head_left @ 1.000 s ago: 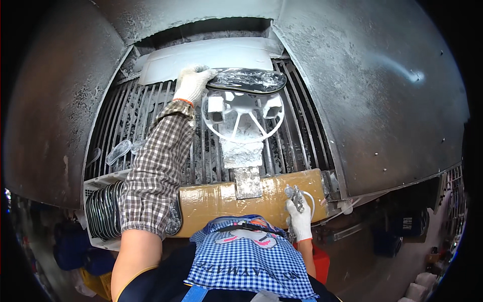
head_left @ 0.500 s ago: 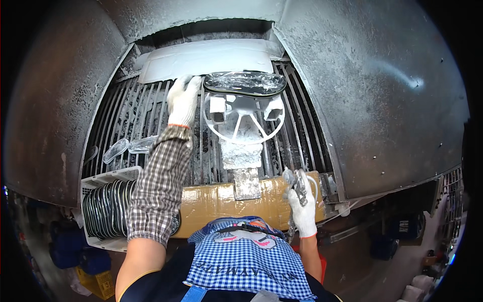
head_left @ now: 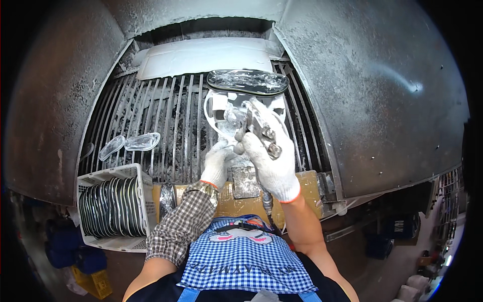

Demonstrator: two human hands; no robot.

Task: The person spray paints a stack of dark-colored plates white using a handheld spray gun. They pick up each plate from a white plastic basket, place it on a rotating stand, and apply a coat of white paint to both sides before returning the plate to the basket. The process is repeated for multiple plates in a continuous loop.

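Observation:
My right hand (head_left: 274, 161), in a white knit glove, is wrapped round a metal spray gun (head_left: 261, 126) held over the near part of a white spoked turntable (head_left: 207, 111). A hose fitting (head_left: 267, 200) hangs below that hand. On the turntable's far side lies a dark, elongated sole-shaped piece (head_left: 247, 83) with shiny clear film on it. My left hand (head_left: 217, 163), also gloved, is at the turntable's near left edge beside its pedestal. Its fingers are curled together, and their tips are partly hidden by the gun and right hand.
Metal slats (head_left: 173, 116) form the bench, with side walls (head_left: 382, 100) rising around it. At the left, a white basket (head_left: 149, 201) holds several dark pieces on edge. Two clear sole-shaped pieces (head_left: 142, 142) lie on the slats. A pale sheet (head_left: 201, 56) lies at the back.
My right hand has raised the spray gun from the bench's front edge to above the turntable. My left hand has come back toward me from beside the dark piece, which sits slightly farther right.

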